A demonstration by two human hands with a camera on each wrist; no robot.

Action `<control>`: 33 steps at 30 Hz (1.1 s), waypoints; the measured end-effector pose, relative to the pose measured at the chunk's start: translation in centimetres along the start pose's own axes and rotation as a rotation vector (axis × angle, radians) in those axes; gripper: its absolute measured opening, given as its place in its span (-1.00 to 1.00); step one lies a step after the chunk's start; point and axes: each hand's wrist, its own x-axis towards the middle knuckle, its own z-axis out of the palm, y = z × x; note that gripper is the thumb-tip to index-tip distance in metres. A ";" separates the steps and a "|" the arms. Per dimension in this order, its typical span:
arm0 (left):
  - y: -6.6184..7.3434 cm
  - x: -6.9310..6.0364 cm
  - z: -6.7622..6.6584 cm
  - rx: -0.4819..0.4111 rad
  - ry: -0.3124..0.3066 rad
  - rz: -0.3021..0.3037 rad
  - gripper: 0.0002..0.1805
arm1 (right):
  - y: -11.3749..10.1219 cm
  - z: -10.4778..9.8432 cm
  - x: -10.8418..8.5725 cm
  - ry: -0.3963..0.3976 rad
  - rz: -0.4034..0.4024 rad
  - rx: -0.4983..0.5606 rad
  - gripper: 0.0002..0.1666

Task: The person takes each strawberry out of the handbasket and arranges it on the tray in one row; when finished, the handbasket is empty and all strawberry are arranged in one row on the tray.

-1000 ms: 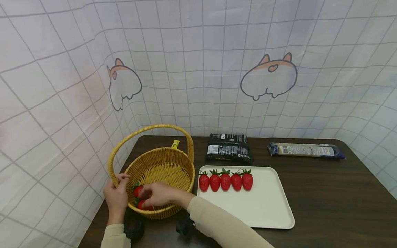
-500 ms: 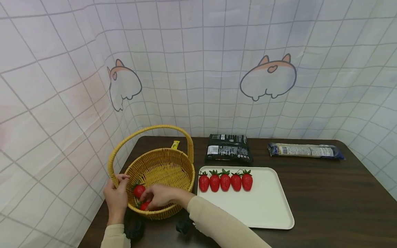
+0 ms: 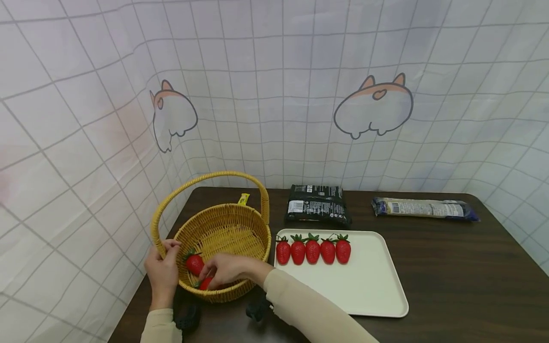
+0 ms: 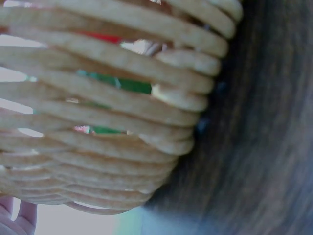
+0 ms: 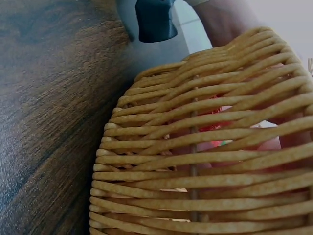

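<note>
A yellow wicker basket (image 3: 223, 233) with a tall arched handle stands at the left of the table. My left hand (image 3: 161, 274) holds its left rim near the foot of the handle, thumb inside. Reaching over the near right rim, my right hand (image 3: 229, 267) has its fingers curled round a red strawberry (image 3: 205, 284) low in the basket; the hand covers part of the fruit. Just beyond the fingertips lies a second strawberry (image 3: 195, 265) with green leaves. Both wrist views are mostly filled by the basket's weave (image 4: 98, 98), with bits of red and green showing through.
Right of the basket is a cream tray (image 3: 369, 281) with several strawberries (image 3: 312, 251) lined up along its far side. Behind stand a black packet (image 3: 317, 205) and a long plastic-wrapped pack (image 3: 424, 208). A small yellow wrapper (image 3: 243, 199) lies behind the basket.
My right fingers have shifted onto the nearer strawberry, which has moved slightly to the right. The other strawberry now shows more fully. My left hand stays on the basket.
</note>
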 end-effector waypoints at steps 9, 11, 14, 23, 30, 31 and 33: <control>-0.1 -0.1 0.2 -0.002 -0.002 -0.009 -0.85 | -0.2 -0.4 -0.8 0.037 -0.054 0.008 -0.70; -0.6 0.1 0.1 0.007 0.000 -0.005 -0.85 | -0.5 -0.6 -1.2 0.072 -0.089 -0.006 -0.70; -2.3 0.4 0.1 0.024 0.008 0.007 -0.84 | -0.8 -0.9 -2.1 0.126 -0.149 -0.024 -0.70; -4.2 0.8 0.0 0.023 0.008 -0.020 -0.85 | -1.4 -2.1 -6.2 0.282 -0.191 0.057 -0.67; -2.1 0.2 0.0 0.020 0.013 -0.024 -0.86 | -0.1 -2.5 -10.2 0.377 -0.205 0.292 -0.65; -1.7 0.1 0.0 0.014 0.010 -0.015 -0.86 | 0.2 -2.6 -10.8 0.392 -0.219 0.308 -0.66; -0.9 0.0 0.0 -0.010 0.000 0.001 -0.85 | 0.9 -2.8 -12.0 0.425 -0.252 0.320 -0.67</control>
